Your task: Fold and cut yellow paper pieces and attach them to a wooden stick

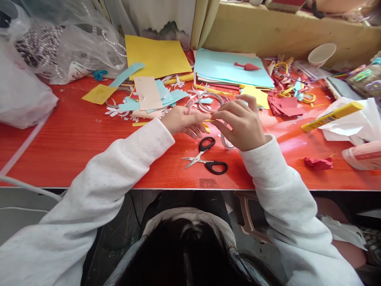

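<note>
Mid-task at a red table (74,143), a person's right hand (242,123) pinches a narrow yellow strip (209,120) between thumb and fingertips at center, while the left hand (184,122) meets it from nine o'clock, middle and outer fingers hanging loose; whether the left is pinching too cannot be told. Cutting looks well advanced: blue and white offcuts (175,96) litter ten o'clock, and small red paper pieces (285,106) lie stacked toward three. A red shaped piece (251,67), apparently finished, rests on blue sheets (220,67) at one o'clock. The yellow strip itself seems unfinished, its shaping in hand. Uncut stock remains, including a large yellow sheet (157,55) at eleven o'clock. Scissors (197,159) lie at six o'clock, blades parted, touched by neither hand.
</note>
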A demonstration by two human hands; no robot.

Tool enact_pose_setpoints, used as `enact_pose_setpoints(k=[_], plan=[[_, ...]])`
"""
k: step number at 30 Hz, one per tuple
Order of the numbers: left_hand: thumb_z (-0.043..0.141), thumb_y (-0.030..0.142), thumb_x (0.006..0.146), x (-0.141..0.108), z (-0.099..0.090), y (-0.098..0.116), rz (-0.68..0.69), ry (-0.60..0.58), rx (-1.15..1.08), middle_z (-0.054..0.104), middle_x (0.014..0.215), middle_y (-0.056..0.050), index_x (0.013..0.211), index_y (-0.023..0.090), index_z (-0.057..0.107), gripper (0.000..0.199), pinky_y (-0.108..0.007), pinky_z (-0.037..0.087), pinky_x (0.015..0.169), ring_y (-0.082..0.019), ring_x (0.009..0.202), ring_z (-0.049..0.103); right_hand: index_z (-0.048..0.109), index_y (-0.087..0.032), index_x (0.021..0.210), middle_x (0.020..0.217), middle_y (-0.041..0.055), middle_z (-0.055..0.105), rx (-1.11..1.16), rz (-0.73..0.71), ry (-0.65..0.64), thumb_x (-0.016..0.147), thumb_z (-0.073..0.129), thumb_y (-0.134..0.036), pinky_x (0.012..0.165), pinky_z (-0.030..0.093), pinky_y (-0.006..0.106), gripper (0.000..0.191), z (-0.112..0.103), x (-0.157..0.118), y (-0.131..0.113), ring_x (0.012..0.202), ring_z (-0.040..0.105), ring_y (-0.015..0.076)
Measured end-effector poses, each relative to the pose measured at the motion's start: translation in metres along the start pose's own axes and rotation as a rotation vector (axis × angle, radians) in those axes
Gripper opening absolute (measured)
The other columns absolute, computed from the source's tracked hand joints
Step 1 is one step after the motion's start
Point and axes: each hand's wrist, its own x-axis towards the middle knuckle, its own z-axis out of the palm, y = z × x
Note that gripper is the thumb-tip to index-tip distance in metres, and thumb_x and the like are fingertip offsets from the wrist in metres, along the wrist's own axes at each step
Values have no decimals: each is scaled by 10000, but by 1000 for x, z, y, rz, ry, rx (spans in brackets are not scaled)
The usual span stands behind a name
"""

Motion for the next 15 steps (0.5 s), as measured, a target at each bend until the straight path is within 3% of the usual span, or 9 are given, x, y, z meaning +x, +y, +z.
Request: enact_pose_setpoints(k=[3, 7, 12, 15], plan=[[711, 304, 693, 1, -2, -3, 33, -38, 57, 667, 683, -30, 960, 134, 668, 319, -247, 545, 632, -106, 629, 638, 582, -305, 1048, 1049, 72, 607, -60, -10, 16, 872, 442, -397, 970, 274, 508, 243, 0, -1, 0, 1072, 512, 287], [703, 231, 698, 2, -4, -2, 51, -28, 108, 655, 651, -15, 961, 125, 662, 287, -267, 541, 671, -105, 638, 634, 495, -233, 1203, 1185, 122, 553, -23, 36, 49, 817, 506, -476, 922, 335, 457, 455, -3, -4, 5, 1102, 508, 307], [690, 239, 694, 3, -5, -1, 84, -37, 198, 667, 697, -22, 797, 131, 685, 149, -301, 520, 742, -111, 680, 627, 606, -239, 1006, 782, 45, 653, 23, 100, -38, 824, 500, -461, 911, 326, 439, 306, -4, -5, 15, 802, 608, 227], [699, 274, 674, 3, -5, -2, 130, -70, 304, 665, 691, -12, 744, 146, 691, 146, -341, 477, 857, -119, 745, 612, 623, -244, 935, 813, 54, 653, 14, 76, -43, 797, 517, -518, 887, 326, 434, 324, -8, -6, 14, 827, 595, 235]])
